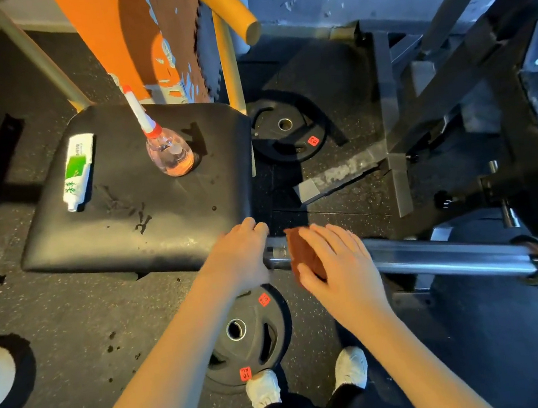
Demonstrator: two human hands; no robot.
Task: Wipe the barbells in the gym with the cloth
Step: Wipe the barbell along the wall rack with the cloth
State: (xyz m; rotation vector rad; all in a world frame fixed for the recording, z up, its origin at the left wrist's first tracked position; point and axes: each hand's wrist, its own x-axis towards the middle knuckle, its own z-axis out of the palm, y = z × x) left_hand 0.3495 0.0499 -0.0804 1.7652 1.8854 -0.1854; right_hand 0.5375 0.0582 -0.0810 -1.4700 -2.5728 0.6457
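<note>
A chrome barbell (445, 257) runs from the centre to the right edge, its collar at the far right. My left hand (240, 259) grips the bar's left end, fingers curled over it. A brown cloth (303, 255) is draped over the bar just right of that hand. My right hand (335, 263) lies on the cloth, fingers fairly straight, thumb under its near edge, pressing it onto the bar.
A black padded seat (126, 222) at left carries a clear spray bottle (168, 148) and a white-green tube (77, 172). Two black weight plates lie on the floor (284, 126) (247, 336). A dark steel rack frame (451, 94) fills the right. My white shoes (350, 366) are below.
</note>
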